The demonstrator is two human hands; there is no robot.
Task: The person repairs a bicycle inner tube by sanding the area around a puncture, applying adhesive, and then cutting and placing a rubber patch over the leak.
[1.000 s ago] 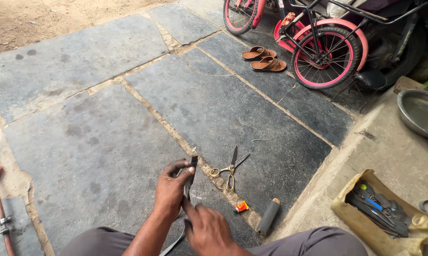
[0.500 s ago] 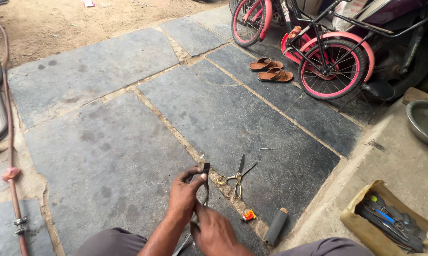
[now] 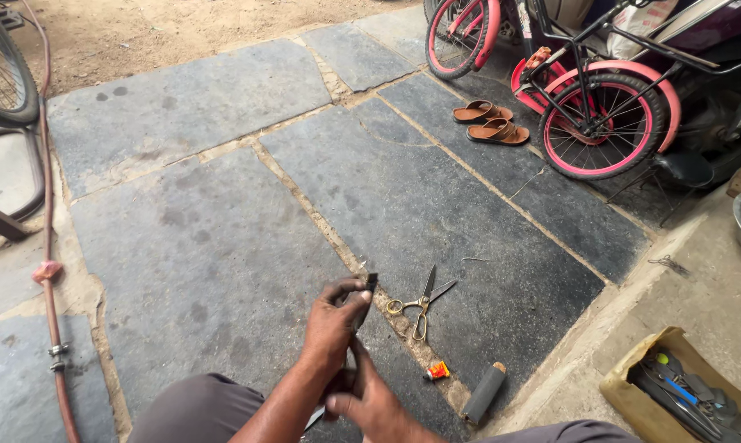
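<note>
The person sat low over the stone slabs (image 3: 223, 246), both hands closed on a dark rubber strip (image 3: 362, 316). The left hand (image 3: 331, 326) pinched its upper end, which stuck up just past the fingers; the right hand (image 3: 369, 402) gripped the lower part near the lap. As I judged it, the work was somewhere in the middle: the strip was being held and handled, nothing yet joined or cut that I could see.

Just right of the left hand lay a pair of scissors (image 3: 420, 300), blades open, untouched. Nearer the right hand sat a small orange tube (image 3: 437, 372) and a grey cylinder (image 3: 483, 392). Farther right stood a box of tools (image 3: 682, 394). A pink bicycle (image 3: 600, 115) and sandals (image 3: 491, 121) were well beyond, out of the way.
</note>
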